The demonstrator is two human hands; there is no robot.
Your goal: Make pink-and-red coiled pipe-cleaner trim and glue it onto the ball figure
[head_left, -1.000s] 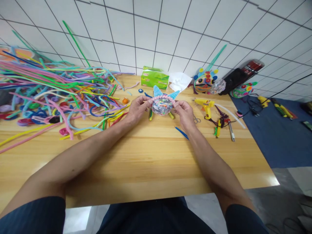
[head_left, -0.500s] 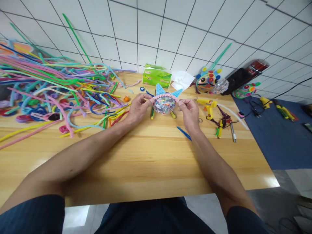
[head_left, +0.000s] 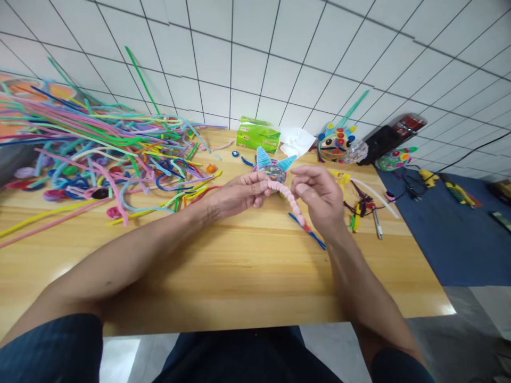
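A pink twisted pipe cleaner strip (head_left: 288,196) hangs in a curve between my hands, its lower end reddish. The fingers of my left hand (head_left: 244,194) pinch its upper left end. My right hand (head_left: 319,198) is beside the strip with its fingers curled; whether they touch the strip is hard to see. Behind the hands stands a round, clear decorated piece (head_left: 275,169) with two light blue ears (head_left: 262,158), partly covered by the fingers. Blue pipe cleaner pieces (head_left: 317,242) lie on the table just below the strip.
Many coloured pipe cleaners (head_left: 99,133) cover the left side. Behind are a green tissue pack (head_left: 257,135) and decorated figures (head_left: 335,143). To the right lie a yellow glue gun (head_left: 340,180), a pen (head_left: 377,223) and a dark bottle (head_left: 393,135).
The pink strip has come away from the round piece and now hangs in front of it. My hands have moved down and nearer the body. The camera view has shifted slightly.
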